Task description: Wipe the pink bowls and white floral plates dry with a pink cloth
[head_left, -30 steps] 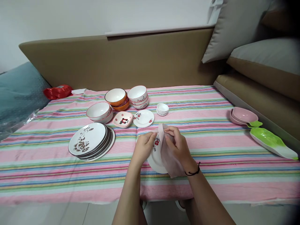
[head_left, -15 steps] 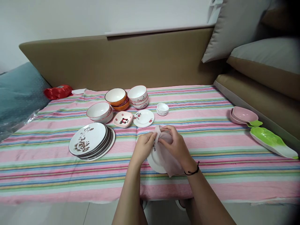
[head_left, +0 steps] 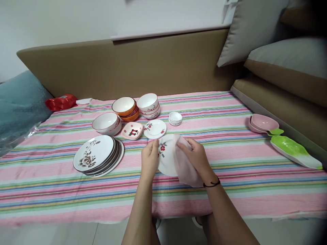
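My left hand [head_left: 149,159] grips the left rim of a small white plate with red flowers [head_left: 166,160], held tilted over the striped cloth. My right hand [head_left: 196,157] presses a pale pink cloth [head_left: 184,167] against the plate's right side; a black band circles that wrist. The cloth hides the plate's right half. Just beyond lies a matching small flowered plate [head_left: 155,129] flat on the table.
A stack of large flowered plates [head_left: 98,158] sits to the left. Behind are a pink square dish [head_left: 132,130], white and orange bowls [head_left: 125,107], and several tiny white saucers [head_left: 175,118]. Pink bowls [head_left: 263,123] and a green leaf dish [head_left: 293,151] lie at right. A sofa back runs behind.
The cloth slid from the plate's top edge to its right side, uncovering the flower pattern. The plate tipped flatter and shifted slightly up and away; my left hand moved along the left rim.
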Tool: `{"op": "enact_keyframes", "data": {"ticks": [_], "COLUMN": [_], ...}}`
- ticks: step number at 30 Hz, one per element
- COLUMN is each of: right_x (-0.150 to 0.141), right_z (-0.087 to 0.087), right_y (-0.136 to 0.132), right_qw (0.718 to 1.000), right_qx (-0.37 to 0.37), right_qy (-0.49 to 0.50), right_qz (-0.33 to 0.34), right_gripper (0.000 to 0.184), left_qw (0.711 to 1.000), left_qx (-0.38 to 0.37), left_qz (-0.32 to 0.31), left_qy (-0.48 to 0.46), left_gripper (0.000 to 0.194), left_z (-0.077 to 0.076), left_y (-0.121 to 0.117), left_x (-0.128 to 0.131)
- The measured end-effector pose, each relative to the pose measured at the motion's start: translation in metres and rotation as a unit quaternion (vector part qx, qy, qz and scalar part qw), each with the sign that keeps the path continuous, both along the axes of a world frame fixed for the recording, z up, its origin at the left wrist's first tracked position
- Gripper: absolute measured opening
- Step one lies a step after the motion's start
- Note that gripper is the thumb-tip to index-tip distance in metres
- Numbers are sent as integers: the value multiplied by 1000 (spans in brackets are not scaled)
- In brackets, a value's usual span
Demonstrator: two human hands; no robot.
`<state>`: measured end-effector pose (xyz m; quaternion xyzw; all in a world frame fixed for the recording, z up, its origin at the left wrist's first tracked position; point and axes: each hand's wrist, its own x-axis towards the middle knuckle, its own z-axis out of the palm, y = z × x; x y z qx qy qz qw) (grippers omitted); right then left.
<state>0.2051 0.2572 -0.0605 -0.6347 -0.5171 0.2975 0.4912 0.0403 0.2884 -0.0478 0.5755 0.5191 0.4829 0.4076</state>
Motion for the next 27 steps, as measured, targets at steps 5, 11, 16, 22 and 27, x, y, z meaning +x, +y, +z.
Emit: {"op": "enact_keyframes", "data": {"ticks": [5, 11, 16, 22, 27], "right_x": [-1, 0, 3, 0, 1], "right_z": [1, -4, -4, 1, 1], "right_y": [-1, 1, 0, -2, -3], "right_qw": [998, 994, 992, 999, 998], "right_qx": [-25, 71, 67, 26, -35], "right_qy": [57, 71, 35, 9, 57], "right_qz": [14, 47, 97, 41, 4], "right_gripper": [30, 40, 40, 27, 43], "left_qw": [996, 998, 992, 994, 997], "left_qx": [-19, -30, -58, -54, -35], "left_qz": [57, -58, -111, -100, 28], "left_qy": [-67, -24, -9, 2, -57], "left_gripper": [41, 43, 42, 43, 45], "left_z": [-9, -2, 1, 2, -5], "left_y": [3, 3, 0, -2, -2], "left_x": [-2, -1, 2, 2, 4]}}
